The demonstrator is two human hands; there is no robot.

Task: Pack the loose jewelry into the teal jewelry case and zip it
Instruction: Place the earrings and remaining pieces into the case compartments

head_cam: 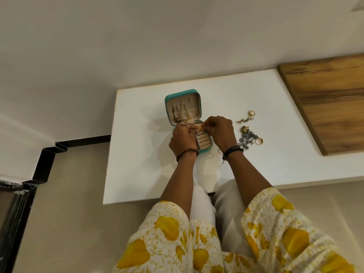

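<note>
Head view, read from left to right. We see a white table carrying a teal case, which lies open with its lid folded back toward the wall; thin chains hang against the lid's beige lining. The case's base sits nearer the person, and its padded ring rolls show between the two wrists. The left hand, with a beaded bracelet at the wrist, rests over the base, fingers curled toward a small gold piece. The right hand, with dark bands at the wrist, meets it from the other side; both hands pinch this piece between their fingertips, just above the base. To the right, on the bare tabletop, lies the loose jewelry: a gold ring and pale earrings farther back, then a silver-blue cluster with a gold bangle ring touching it. A wooden board occupies the far right.
</note>
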